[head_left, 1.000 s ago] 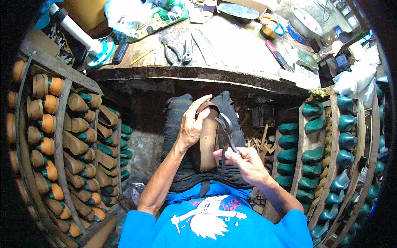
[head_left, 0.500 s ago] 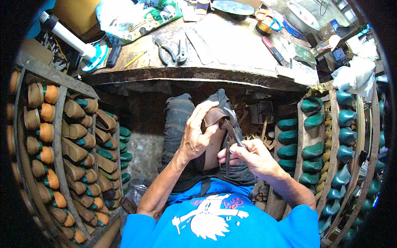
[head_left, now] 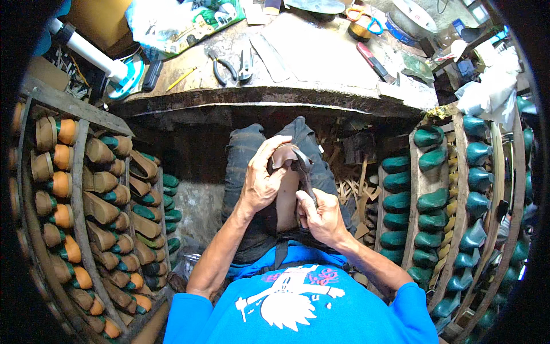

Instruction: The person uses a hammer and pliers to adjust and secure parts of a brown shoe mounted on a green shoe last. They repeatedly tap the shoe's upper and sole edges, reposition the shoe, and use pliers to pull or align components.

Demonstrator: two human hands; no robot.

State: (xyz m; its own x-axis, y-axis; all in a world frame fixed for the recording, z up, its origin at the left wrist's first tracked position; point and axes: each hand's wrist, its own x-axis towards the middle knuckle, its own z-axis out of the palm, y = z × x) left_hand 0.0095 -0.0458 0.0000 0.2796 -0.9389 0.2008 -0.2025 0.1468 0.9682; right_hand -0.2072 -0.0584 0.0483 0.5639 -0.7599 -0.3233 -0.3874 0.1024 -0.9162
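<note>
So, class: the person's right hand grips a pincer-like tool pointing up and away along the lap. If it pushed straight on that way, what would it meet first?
Most likely the brown shoe upper on its last, held by the left hand. The right hand aims the tool there; its jaws seem to be already at the leather, though depth is unclear.

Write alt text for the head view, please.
Seen from above, a seated person's left hand steadies a brown shoe on their lap while the right hand grips pincers at its toe. Racks of green shoe lasts flank a cluttered workbench.
</note>
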